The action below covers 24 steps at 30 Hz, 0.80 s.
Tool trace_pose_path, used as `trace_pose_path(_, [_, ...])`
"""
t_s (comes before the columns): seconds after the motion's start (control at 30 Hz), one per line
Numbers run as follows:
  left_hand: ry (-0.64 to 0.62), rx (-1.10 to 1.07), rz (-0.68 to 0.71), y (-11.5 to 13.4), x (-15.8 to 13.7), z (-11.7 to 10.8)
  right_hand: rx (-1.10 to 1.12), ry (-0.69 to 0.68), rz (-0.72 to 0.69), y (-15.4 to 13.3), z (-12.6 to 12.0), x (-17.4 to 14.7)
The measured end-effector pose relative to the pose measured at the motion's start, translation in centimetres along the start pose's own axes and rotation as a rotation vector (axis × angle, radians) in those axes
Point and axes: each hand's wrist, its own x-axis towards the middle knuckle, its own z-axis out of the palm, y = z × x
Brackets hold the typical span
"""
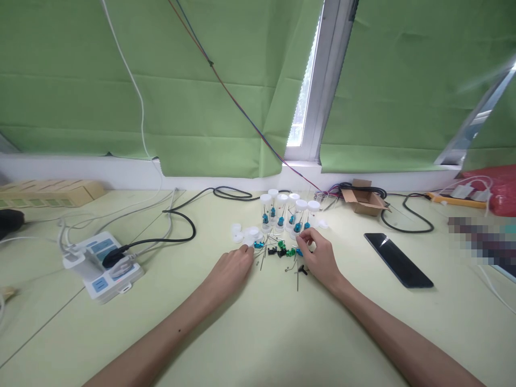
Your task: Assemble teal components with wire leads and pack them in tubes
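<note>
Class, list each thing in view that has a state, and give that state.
Clear vials, upright, capped.
Green parts, lying loose.
Left hand, curled.
Right hand, partly curled.
Phone, flat, screen dark.
Cardboard box, open.
Power strip, plugs inserted.
Green blinds, lowered.

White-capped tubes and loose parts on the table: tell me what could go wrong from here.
The white-capped tubes stand bunched close to the right hand, so a knock might topple several. The green parts and black parts lie mixed among thin metal rods, and could be scattered or confused. The left hand is near loose white caps, and might brush them aside.
</note>
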Motion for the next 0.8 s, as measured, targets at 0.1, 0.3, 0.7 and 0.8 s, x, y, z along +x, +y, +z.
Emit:
trace_pose_path(0.1, [0.0, 0.003, 0.005, 0.1, -0.1, 0.0, 0.003, -0.003, -0.003, 0.0, 0.0, 0.0])
trace_pose_path(0.3, [-0.017, 0.103, 0.02, 1.0, -0.2, -0.7, 0.004, -0.012, 0.003, 0.1, -0.1, -0.1])
trace_pose_path(0.7, [0.007, 0.036, 0.017, 1.7, -0.4, -1.6, -0.006, 0.0, -0.004, 0.1, 0.0, 0.1])
trace_pose_path(0.8, [0.017, 0.002, -0.002, 2.0, -0.4, -1.8, -0.011, 0.001, -0.008, 0.0, 0.0, 0.1])
